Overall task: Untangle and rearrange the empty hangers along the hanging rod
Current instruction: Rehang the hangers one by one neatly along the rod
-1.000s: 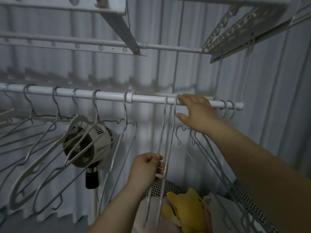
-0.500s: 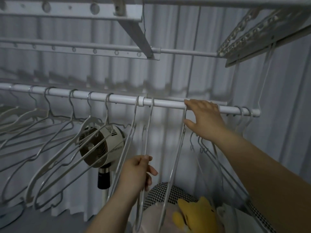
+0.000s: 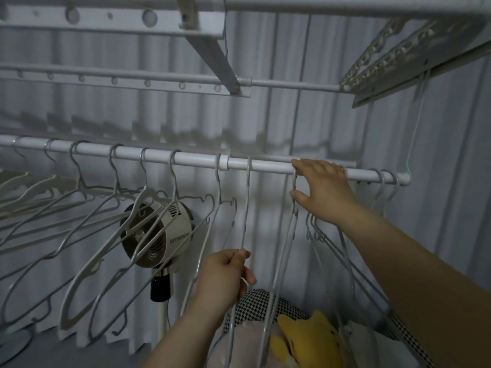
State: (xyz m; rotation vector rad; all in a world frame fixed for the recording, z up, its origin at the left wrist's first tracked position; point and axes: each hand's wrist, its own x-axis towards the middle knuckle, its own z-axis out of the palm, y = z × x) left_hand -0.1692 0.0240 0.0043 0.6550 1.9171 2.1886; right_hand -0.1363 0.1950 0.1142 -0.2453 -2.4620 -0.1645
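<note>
A white hanging rod (image 3: 191, 157) runs across the view with several empty grey-white hangers hooked on it. My left hand (image 3: 225, 274) grips the lower wire of one thin hanger (image 3: 246, 208) whose hook sits near the rod's middle. My right hand (image 3: 321, 189) rests on the rod further right, its thumb and fingers around the hook of a second hanger (image 3: 288, 248) that hangs down between my arms. More hangers (image 3: 342, 261) hang under my right forearm, partly hidden. To the left, a spread row of hangers (image 3: 101, 235) tilts sideways.
A round beige fan (image 3: 159, 235) on a stand sits behind the left hangers. Below lie a yellow plush toy (image 3: 308, 338) and a checked cloth (image 3: 255, 298). An overhead drying rack (image 3: 233, 83) and pale curtain fill the background. Two hooks (image 3: 386, 176) sit at the rod's right end.
My left hand slid its hanger leftward along the rod, apart from the one under my right hand. My right hand stayed on the rod. The view shifted right.
</note>
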